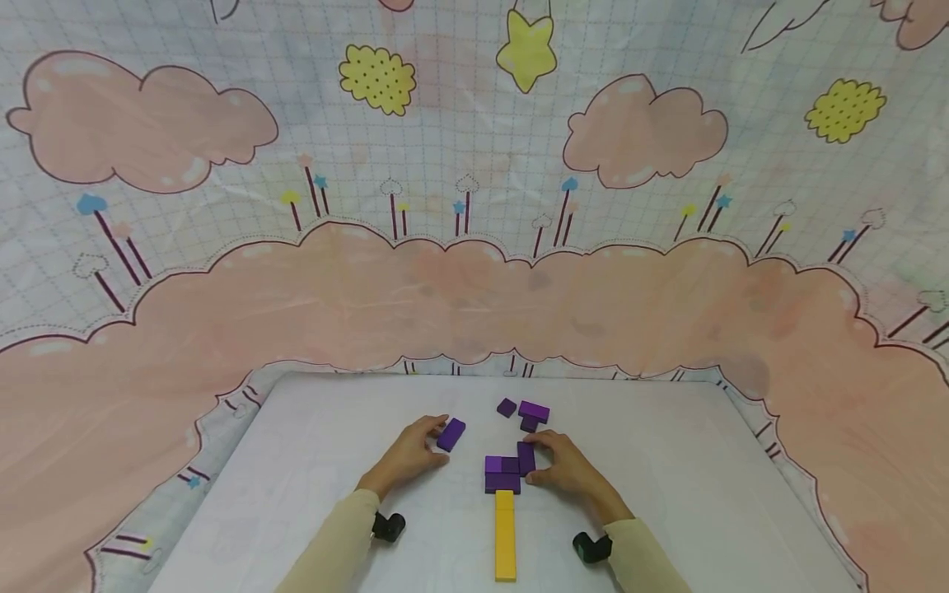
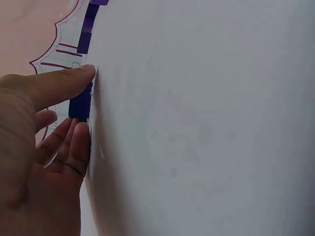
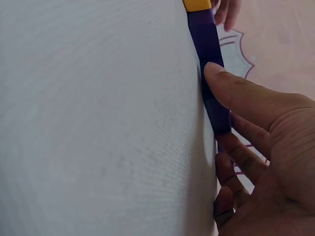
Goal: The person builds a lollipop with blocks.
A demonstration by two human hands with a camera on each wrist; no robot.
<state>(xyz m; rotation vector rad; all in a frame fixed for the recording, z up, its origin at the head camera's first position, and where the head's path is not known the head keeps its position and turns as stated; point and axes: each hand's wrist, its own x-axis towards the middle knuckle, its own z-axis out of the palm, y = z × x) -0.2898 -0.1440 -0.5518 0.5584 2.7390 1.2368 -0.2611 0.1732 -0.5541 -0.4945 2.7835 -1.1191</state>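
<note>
Free lane between left purple block (image 1: 451,435) and central purple cluster (image 1: 502,482), with yellow bar (image 1: 505,539) as nearer obstacle.

A desk-top play or craft corner, screened by cloth; whether it belongs to a home, a nursery or a studio cannot be told. A smooth white desk (image 1: 282,478) fills the lower middle. Past its far edge and along both sides hangs or lies a creased printed fabric (image 1: 445,305) in childlike style: puffy pink clouds (image 1: 141,123), a yellow star (image 1: 526,51), dotted yellow patches (image 1: 378,79) and little hearts and stars on sticks, over a pale grid with a broad, scalloped peach band. Small purple blocks (image 1: 502,482) and a yellow strip (image 1: 505,539) on the desk add to the playroom look.
</note>
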